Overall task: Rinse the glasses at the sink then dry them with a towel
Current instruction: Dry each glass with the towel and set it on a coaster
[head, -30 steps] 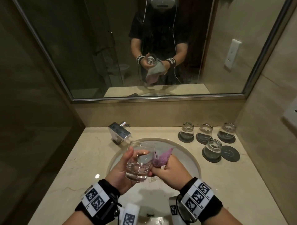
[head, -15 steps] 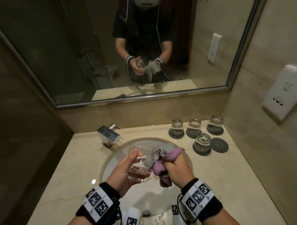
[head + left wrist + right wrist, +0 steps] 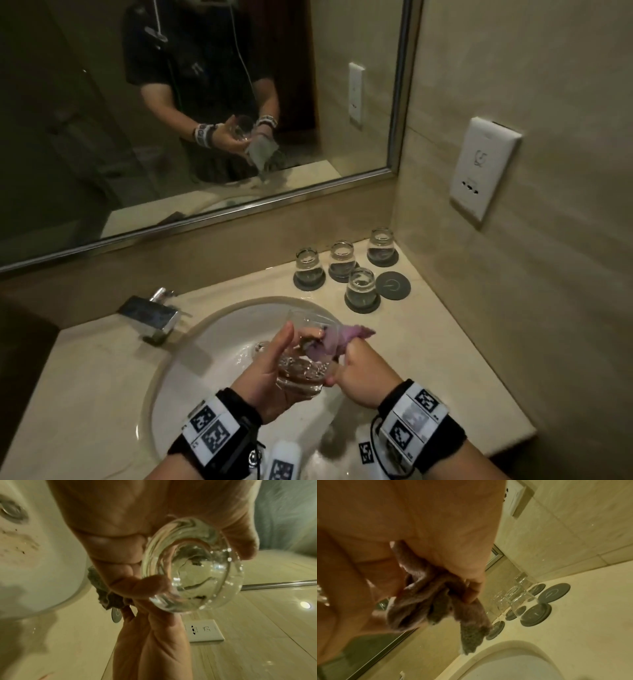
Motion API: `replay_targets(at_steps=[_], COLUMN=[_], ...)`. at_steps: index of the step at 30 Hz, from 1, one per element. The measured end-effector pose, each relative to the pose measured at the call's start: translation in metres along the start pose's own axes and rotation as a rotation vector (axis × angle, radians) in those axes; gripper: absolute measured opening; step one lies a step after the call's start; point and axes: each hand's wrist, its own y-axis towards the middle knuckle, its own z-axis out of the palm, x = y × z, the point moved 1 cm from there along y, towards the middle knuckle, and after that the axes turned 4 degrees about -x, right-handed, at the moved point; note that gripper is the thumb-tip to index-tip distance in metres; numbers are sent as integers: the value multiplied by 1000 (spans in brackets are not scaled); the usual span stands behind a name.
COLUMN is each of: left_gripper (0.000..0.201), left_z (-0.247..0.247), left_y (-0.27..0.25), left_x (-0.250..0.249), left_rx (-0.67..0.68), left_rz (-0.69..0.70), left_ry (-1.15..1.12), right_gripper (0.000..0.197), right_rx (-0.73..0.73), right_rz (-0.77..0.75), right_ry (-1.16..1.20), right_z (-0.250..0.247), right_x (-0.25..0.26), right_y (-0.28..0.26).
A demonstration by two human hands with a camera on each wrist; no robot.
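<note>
Over the white sink basin (image 3: 212, 346) my left hand (image 3: 270, 370) grips a clear round glass (image 3: 303, 370) by its body, thumb up along its side. The left wrist view shows the thick base of that glass (image 3: 192, 574) with fingers curled round it. My right hand (image 3: 356, 373) holds a bunched purple-grey towel (image 3: 337, 337) pushed into the glass's mouth; the towel (image 3: 436, 601) hangs from my curled fingers in the right wrist view. Several more glasses (image 3: 359, 289) stand on dark coasters at the back right of the counter.
One dark coaster (image 3: 393, 285) lies bare beside the glasses. A chrome faucet (image 3: 150, 317) stands at the basin's back left. The mirror (image 3: 205, 102) fills the wall ahead, and a white wall outlet (image 3: 483, 171) sits on the right wall. The beige counter (image 3: 445, 377) surrounds the basin.
My right hand has pushed the towel further into the glass and the bunch has turned. The glass has tilted a little in my left hand. My head has turned to the right.
</note>
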Motion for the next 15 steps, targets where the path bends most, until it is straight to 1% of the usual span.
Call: replay_targets(at_steps=[1,3,4,5,6,7,8,9,10,11,12,13,14,15], left_gripper=[73,83,85,84,78,69,60,56,57,60,66,73,80,85], left_z=[4,5,4,5,7,11,14,18,20,23,26,31,35,41], left_y=[5,14,20,23,27,28,30,33,35,39,42,45,47,49], left_x=[2,5,8,9,9,9,8,6,5,4,4,4,5,5], left_rx=[22,5,-7,-18,-30,-45,-67,-91,-113,-124,-142,-162,-195,-226], left_rz=[-14,-52,-61,-54,-41,-19,2,25,53,87,125,165,187,205], left_ry=[-19,-39,-29,-14,3,2,-7,-11,-8,10,40,60,65,52], right_gripper=[21,21,14,14,18,21,23,23,20,14,8,7,17,30], right_rx=[35,92,99,74,4,-107,-254,-412,-524,-566,-529,-456,-390,-353], right_rz=[3,50,80,102,103,98,77,53,33,30,31,28,35,41], right_ry=[-92,-239,-273,-283,-270,-272,-279,-279,-236,-149,-65,11,50,80], right_z=[-3,-14,-21,-28,-35,-42,-50,-57,-61,-62,-58,-52,-44,-36], right_x=[-2,-6,-5,-2,-1,0,0,0,1,2,6,10,15,15], right_y=[-1,-3,-4,-6,-8,-10,-12,-13,-16,-17,-19,-20,-21,-20])
